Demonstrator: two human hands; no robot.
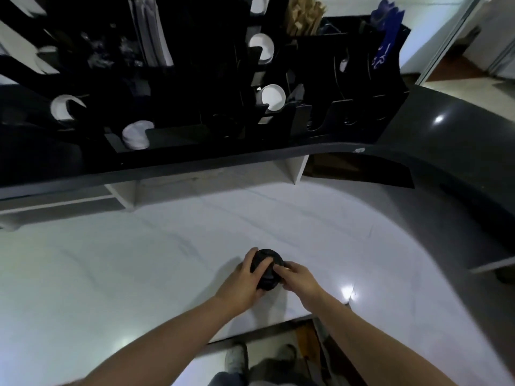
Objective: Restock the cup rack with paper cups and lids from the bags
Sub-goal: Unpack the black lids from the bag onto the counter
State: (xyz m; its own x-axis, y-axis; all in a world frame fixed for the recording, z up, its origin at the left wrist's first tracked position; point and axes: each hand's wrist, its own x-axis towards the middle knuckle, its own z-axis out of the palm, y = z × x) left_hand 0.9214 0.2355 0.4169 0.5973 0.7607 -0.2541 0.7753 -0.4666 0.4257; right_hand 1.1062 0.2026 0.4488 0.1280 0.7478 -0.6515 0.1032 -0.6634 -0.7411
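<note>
Both hands hold a small stack of round black plastic lids (267,270) near the white table's (139,260) near edge: the left hand (242,284) grips its side, the right hand (299,277) pinches the top. The lids look light and slippery; holding the rims seems best.

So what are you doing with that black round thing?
A person is holding a small stack of black lids with both hands, low over the white counter. The left hand cups the stack from the side, and the right hand pinches the top lid. The black cup rack stands up on the dark ledge behind, with some white cups showing in its slots. The lids have not gone into the rack yet.
</note>
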